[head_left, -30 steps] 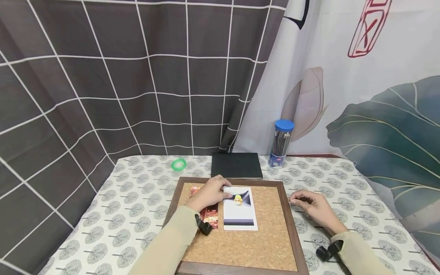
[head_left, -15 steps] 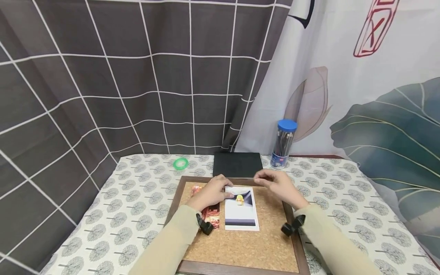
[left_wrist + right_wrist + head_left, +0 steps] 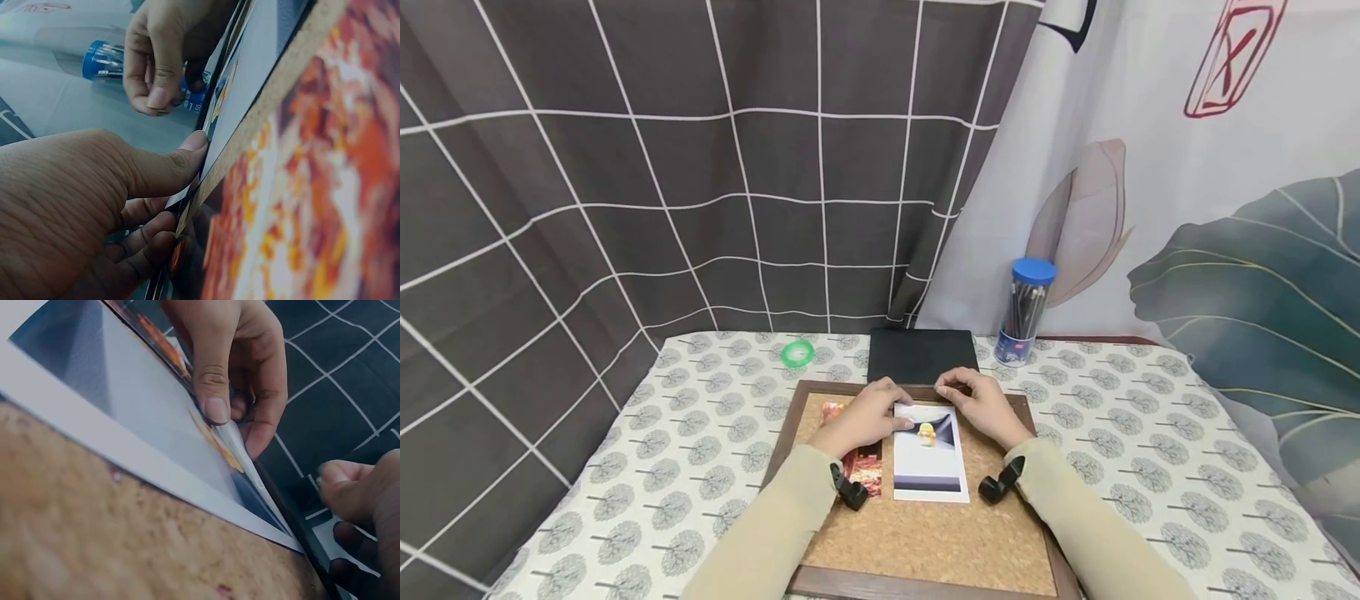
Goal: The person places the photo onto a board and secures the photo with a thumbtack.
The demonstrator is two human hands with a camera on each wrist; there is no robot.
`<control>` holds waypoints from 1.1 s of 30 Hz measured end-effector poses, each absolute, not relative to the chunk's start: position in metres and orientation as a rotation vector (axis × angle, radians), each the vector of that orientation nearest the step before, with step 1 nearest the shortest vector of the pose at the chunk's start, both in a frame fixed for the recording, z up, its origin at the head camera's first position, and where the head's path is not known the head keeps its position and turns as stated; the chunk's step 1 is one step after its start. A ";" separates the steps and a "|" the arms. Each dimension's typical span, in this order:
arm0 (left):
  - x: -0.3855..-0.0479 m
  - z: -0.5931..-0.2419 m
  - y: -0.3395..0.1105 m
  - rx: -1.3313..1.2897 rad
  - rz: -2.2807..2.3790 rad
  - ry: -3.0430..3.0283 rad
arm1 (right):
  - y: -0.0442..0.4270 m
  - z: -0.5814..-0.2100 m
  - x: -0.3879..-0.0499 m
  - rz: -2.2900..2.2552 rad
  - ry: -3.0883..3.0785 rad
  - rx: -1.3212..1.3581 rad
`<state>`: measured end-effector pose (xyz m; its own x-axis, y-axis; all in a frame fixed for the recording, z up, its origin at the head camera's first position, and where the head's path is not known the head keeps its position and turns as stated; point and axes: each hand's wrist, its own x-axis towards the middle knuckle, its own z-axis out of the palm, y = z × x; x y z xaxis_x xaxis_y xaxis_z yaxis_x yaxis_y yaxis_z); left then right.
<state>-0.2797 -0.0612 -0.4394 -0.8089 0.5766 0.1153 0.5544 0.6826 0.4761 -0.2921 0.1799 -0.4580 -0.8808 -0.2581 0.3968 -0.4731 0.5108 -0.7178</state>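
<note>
My left hand [image 3: 867, 418] holds the top left part of a white-bordered photo [image 3: 927, 483], its thumb on the print and its fingers curled near the board's top edge. The photo lies on a framed cork board [image 3: 955, 542] and shows a small yellow figure. Above the photo's top right corner hovers my right hand [image 3: 988, 408], thumb and forefinger pinched together. A tiny metallic thumbtack [image 3: 160, 112] shows faintly between those fingertips; most of it is hidden. Partly under my left hand and wrist lies a red-orange photo [image 3: 868, 475].
Behind the board lies a flat black book or pad [image 3: 922, 354]. A clear jar with a blue lid [image 3: 1024, 312], full of thin sticks or pens, stands at the back right. A green tape ring [image 3: 797, 353] rests on the tree-patterned tablecloth [image 3: 677, 500].
My right hand has come from the tablecloth beyond the board's right edge, leftward to the photo's top right corner. My left hand has stayed on the photo.
</note>
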 end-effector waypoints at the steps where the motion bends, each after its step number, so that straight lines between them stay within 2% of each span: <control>1: -0.280 -0.439 -0.062 0.955 0.779 2.839 | 0.180 -0.459 -0.292 1.262 -2.529 0.653; 14: -0.278 -0.436 -0.062 0.936 0.761 2.826 | 0.178 -0.460 -0.291 1.103 -2.688 0.898; 33: -0.278 -0.438 -0.062 0.939 0.764 2.822 | 0.173 -0.462 -0.292 0.945 -2.678 0.907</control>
<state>-0.2785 -0.0620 -0.4380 -0.8106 0.5790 0.0875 0.5440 0.6894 0.4783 -0.2922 0.1726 -0.4616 -0.8033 -0.4925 0.3349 -0.5936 0.6164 -0.5173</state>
